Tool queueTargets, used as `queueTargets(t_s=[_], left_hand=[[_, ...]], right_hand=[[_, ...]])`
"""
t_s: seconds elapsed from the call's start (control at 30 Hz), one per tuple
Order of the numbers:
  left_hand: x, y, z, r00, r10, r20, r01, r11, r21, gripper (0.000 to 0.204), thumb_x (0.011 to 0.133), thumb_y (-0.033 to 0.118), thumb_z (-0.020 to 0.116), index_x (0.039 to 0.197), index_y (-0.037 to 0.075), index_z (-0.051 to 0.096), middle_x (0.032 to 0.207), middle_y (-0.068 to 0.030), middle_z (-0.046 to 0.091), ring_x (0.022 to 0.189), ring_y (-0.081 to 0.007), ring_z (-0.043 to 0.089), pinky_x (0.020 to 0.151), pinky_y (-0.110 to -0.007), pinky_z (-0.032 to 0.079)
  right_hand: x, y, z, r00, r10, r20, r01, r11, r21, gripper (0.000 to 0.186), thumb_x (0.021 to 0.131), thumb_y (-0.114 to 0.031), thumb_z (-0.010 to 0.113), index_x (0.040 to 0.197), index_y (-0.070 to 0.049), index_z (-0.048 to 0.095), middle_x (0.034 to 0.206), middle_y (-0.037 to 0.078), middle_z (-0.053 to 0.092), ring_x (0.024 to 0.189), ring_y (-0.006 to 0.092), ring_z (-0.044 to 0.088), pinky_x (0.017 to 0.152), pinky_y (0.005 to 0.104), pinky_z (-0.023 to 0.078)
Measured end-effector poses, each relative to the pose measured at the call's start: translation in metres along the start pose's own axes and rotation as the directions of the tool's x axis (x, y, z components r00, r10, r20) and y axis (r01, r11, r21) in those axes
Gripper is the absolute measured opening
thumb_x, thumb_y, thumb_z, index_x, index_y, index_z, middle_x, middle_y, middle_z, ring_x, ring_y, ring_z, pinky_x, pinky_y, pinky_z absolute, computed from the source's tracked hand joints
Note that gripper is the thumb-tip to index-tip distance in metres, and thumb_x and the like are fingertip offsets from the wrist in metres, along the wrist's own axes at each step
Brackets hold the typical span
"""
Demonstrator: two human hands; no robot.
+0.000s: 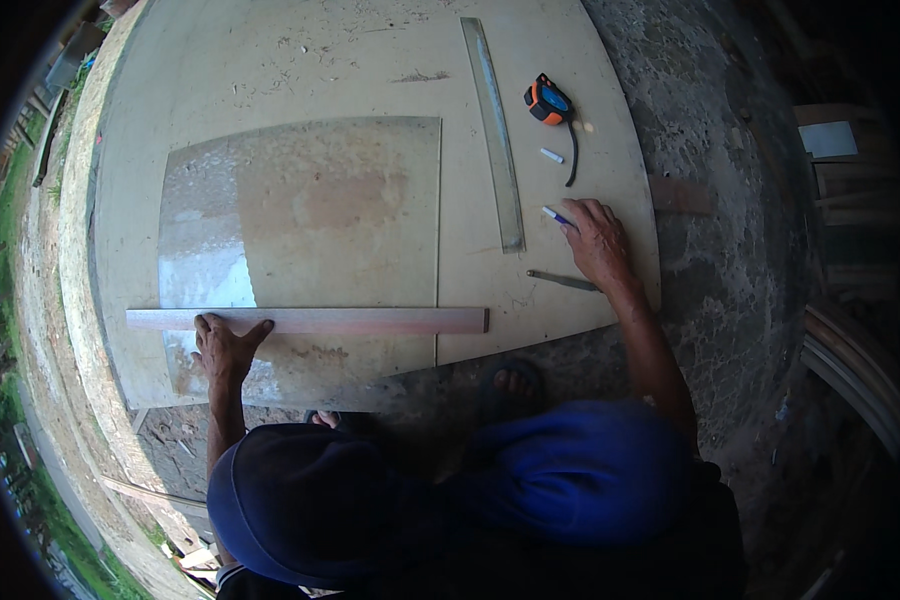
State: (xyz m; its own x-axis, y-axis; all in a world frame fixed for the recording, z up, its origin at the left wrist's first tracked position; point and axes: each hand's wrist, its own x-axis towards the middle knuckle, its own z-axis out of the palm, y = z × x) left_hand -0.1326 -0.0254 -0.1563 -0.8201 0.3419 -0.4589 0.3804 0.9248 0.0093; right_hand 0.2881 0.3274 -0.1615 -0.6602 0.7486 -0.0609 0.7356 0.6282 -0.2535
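My left hand presses with spread fingertips on a pale wooden straightedge, which lies across a clear glass sheet near its lower end. My right hand pinches a white-and-blue marker at the right of the board. Just below that hand lies a slim dark tool, possibly a glass cutter. A narrow glass strip lies left of an orange-and-black tape measure. A small white piece, perhaps a cap, lies between the tape measure and my right hand.
Rough dark concrete ground borders the board on the right, with stacked curved boards beyond. A light dirt strip and grass run along the left. My sandaled feet show under the near edge.
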Motion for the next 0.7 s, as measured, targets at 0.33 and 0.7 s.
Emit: queueTargets(t_s=[0.33, 0.7], left_hand=[[0.009, -0.006, 0.006, 0.998, 0.028, -0.062, -0.028, 1.000, 0.008, 0.134, 0.065, 0.065, 0.086, 0.149, -0.019, 0.024, 0.159, -0.0312, 0.026, 0.151, -0.0434, 0.024, 0.119, -0.067, 0.019], [0.005, -0.008, 0.002, 1.000, 0.001, -0.008, -0.001, 1.000, 0.006, 0.139, 0.067, 0.066, 0.085, 0.151, -0.021, 0.016, 0.162, -0.0359, 0.018, 0.153, -0.0444, 0.017, 0.119, -0.068, 0.018]], right_hand=[[-0.071, 0.003, -0.010, 0.950, -0.107, 0.293, 0.129, 0.990, -0.059, 0.035, 0.090, -0.005, 0.066, 0.124, -0.005, 0.062, 0.112, 0.014, 0.062, 0.111, 0.0344, 0.059, 0.093, 0.0454, 0.050], [-0.035, -0.068, -0.039, 0.978, -0.106, 0.181, -0.052, 0.714, 0.698, 0.024, 0.095, 0.002, 0.064, 0.117, 0.000, 0.054, 0.106, 0.012, 0.060, 0.083, 0.0186, 0.060, 0.076, 0.0344, 0.052]])
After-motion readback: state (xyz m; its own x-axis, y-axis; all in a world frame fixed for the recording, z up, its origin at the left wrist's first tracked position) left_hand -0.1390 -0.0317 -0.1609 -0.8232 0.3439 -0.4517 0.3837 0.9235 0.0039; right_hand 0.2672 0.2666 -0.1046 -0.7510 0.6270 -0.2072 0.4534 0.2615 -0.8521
